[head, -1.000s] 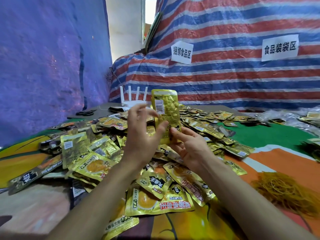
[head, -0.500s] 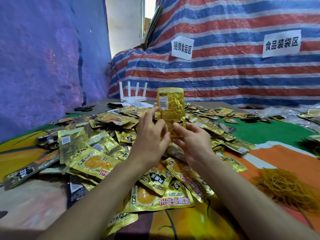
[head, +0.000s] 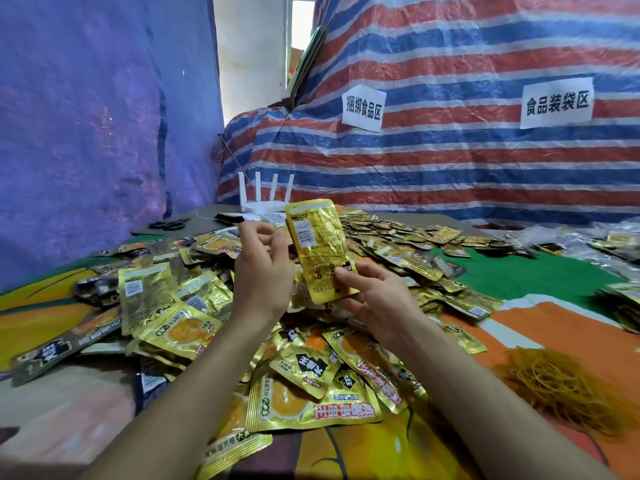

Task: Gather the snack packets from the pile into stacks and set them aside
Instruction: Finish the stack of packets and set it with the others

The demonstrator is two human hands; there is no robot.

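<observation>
Gold packet [head: 318, 244] stands pinched in right hand [head: 377, 301] fingers; left hand [head: 263, 275] fingers curl loosely beside it above the packet pile [head: 304, 379]; rubber bands [head: 561, 386] lie rightward.

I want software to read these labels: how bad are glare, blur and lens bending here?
Head view: the crinkled gold foil packet held by the right hand shows patchy glare, yet its barcode is visible; the left hand is softly motion-blurred; the bright doorway behind is blown out white; wide-angle bending curves the lines of the striped red-and-blue tarpaulin.
</observation>
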